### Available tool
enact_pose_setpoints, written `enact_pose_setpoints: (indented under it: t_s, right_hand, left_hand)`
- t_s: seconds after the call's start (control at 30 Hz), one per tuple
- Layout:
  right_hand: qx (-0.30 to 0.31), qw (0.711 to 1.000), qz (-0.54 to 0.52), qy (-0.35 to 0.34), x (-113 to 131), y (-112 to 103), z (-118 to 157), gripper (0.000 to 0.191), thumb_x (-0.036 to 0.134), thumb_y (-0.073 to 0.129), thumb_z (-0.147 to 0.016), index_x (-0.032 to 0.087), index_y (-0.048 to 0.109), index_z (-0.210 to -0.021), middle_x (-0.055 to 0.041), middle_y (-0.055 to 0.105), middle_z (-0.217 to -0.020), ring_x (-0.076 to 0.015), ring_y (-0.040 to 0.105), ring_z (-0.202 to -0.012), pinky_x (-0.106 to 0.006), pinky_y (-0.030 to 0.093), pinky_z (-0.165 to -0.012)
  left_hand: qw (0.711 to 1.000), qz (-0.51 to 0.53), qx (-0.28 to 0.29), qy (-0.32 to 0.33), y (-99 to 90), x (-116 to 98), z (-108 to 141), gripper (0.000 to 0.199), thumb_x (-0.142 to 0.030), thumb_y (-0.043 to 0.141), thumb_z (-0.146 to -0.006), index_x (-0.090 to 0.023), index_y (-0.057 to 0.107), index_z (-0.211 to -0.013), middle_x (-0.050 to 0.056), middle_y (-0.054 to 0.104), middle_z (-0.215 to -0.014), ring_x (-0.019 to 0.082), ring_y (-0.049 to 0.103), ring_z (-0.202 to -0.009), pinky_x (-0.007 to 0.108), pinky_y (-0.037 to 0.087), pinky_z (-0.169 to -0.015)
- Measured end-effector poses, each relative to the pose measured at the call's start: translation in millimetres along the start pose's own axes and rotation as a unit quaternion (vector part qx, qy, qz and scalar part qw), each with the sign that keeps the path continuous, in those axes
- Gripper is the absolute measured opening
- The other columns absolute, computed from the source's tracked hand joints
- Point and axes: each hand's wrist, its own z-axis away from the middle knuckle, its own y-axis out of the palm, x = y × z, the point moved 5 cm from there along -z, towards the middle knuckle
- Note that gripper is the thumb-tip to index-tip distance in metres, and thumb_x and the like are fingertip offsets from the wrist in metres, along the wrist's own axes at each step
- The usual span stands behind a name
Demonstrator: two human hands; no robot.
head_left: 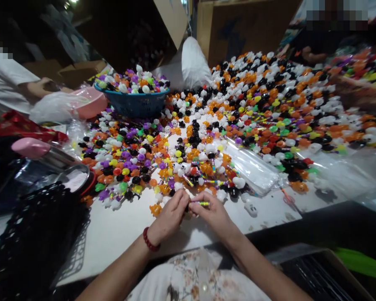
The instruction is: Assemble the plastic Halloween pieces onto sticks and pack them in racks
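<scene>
Nearest, a floral-printed cloth top with a round button is seen below the two forearms, and a bracelet of round, dark red beads point(151, 239) is worn on the left wrist. The fingers of the left hand point(172, 211) are bunched together around a small dark piece point(186, 207), which is mostly hidden. A thin, straight patterned stick point(200, 203), banded in yellow and purple, is pinched between the thumb and fingers of the right hand point(211, 209). Its long axis is laid nearly level from side to side, with one end pointed at the left fingertips and the other turned toward the right palm. The stick is held in front of the body, above the near edge of the smooth white counter point(119, 234).

On the left, a black openwork plastic mesh point(40, 238) is draped beside a metal bottle with a pink lid point(34, 148). Just beyond the hands, glossy rounded plastic figures point(188, 159), orange, black, white, purple and green, are heaped. Clear, shiny plastic sleeves point(253, 167) are laid to the right, near orange-handled scissors point(288, 198). Farther back, a blue perforated basket point(136, 102) is filled with similar figures.
</scene>
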Motion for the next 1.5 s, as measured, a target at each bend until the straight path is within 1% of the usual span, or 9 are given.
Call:
enact_pose_setpoints:
  t_s: [0.17,0.27,0.43,0.53,0.67,0.87,1.23,1.33,1.5]
  right_hand:
    - [-0.012,0.986,0.135,-0.101,9,-9,-10,0.032,0.050,0.056,-0.093,0.020,0.066,-0.098,-0.0048,0.070,-0.092,-0.0189,0.065,-0.085,-0.033,0.053,-0.078]
    - [-0.074,0.925,0.281,-0.245,35,-23,-16,0.027,0.038,0.051,-0.097,0.022,0.064,-0.116,-0.0101,0.066,-0.115,-0.0244,0.059,-0.110,-0.041,0.047,-0.097]
    - [-0.070,0.829,0.440,-0.338,82,-29,-47,0.023,0.027,0.046,-0.100,0.019,0.064,-0.112,-0.0114,0.065,-0.114,-0.0248,0.058,-0.111,-0.041,0.045,-0.100]
    - [-0.032,0.781,0.542,-0.309,107,-22,-92,0.025,0.026,0.043,-0.101,0.017,0.064,-0.110,-0.0116,0.064,-0.113,-0.0224,0.061,-0.102,-0.035,0.048,-0.092]
    - [0.035,0.709,0.681,-0.181,121,-11,-175,0.024,0.025,0.046,-0.100,0.017,0.066,-0.111,-0.0121,0.065,-0.113,-0.0221,0.063,-0.099,-0.030,0.047,-0.083]
    - [0.086,0.668,0.732,-0.104,104,5,-270,0.022,0.028,0.061,-0.095,0.016,0.065,-0.113,-0.0101,0.066,-0.116,-0.0227,0.063,-0.105,-0.039,0.052,-0.090]
    - [0.121,0.689,0.712,-0.069,56,23,-315,0.032,0.034,0.063,-0.094,0.017,0.060,-0.121,-0.0095,0.062,-0.123,-0.0228,0.063,-0.106,-0.044,0.055,-0.089]
    - [0.106,0.721,0.682,-0.065,58,26,-315,0.032,0.034,0.062,-0.095,0.016,0.060,-0.121,-0.0091,0.062,-0.123,-0.0226,0.063,-0.106,-0.043,0.055,-0.090]
    - [0.025,0.815,0.570,-0.102,94,25,-306,0.033,0.025,0.063,-0.092,0.016,0.059,-0.123,-0.0117,0.062,-0.123,-0.0243,0.062,-0.108,-0.043,0.053,-0.092]
  left_hand:
    - [0.991,-0.084,-0.078,0.066,-37.8,-8,-7,0.036,-0.054,0.038,-0.098,-0.023,0.051,-0.086,-0.001,0.049,-0.078,0.015,0.046,-0.072,0.028,0.038,-0.067]
    - [0.973,-0.137,-0.167,0.081,-73.9,-12,-12,0.034,-0.053,0.036,-0.098,-0.024,0.052,-0.089,-0.001,0.050,-0.078,0.017,0.047,-0.072,0.029,0.037,-0.067]
    - [0.967,-0.233,-0.080,0.069,-82.2,-6,-20,0.026,-0.046,0.041,-0.098,-0.026,0.057,-0.102,0.003,0.063,-0.094,0.021,0.057,-0.086,0.033,0.042,-0.078]
    - [0.954,-0.283,-0.027,0.096,-66.5,-3,-21,0.022,-0.041,0.046,-0.096,-0.026,0.060,-0.105,0.007,0.063,-0.107,0.024,0.058,-0.098,0.035,0.044,-0.086]
    - [0.940,-0.319,-0.016,0.121,-51.0,-5,-18,0.020,-0.036,0.045,-0.097,-0.024,0.060,-0.103,0.007,0.057,-0.110,0.022,0.057,-0.100,0.036,0.046,-0.088]
    - [0.952,-0.275,-0.047,0.128,-52.3,-2,-6,0.026,-0.036,0.038,-0.101,-0.022,0.060,-0.097,0.006,0.058,-0.103,0.019,0.056,-0.094,0.034,0.047,-0.087]
    - [0.963,-0.204,-0.088,0.150,-62.4,34,16,0.032,-0.033,0.035,-0.103,-0.020,0.059,-0.087,0.005,0.060,-0.090,0.016,0.056,-0.086,0.030,0.045,-0.079]
    - [0.961,-0.205,-0.097,0.162,-66.3,31,15,0.033,-0.033,0.034,-0.103,-0.020,0.059,-0.085,0.005,0.060,-0.089,0.016,0.056,-0.084,0.029,0.044,-0.078]
    - [0.955,-0.218,-0.115,0.164,-76.0,23,13,0.031,-0.033,0.036,-0.102,-0.020,0.061,-0.088,0.005,0.062,-0.089,0.016,0.058,-0.083,0.029,0.046,-0.076]
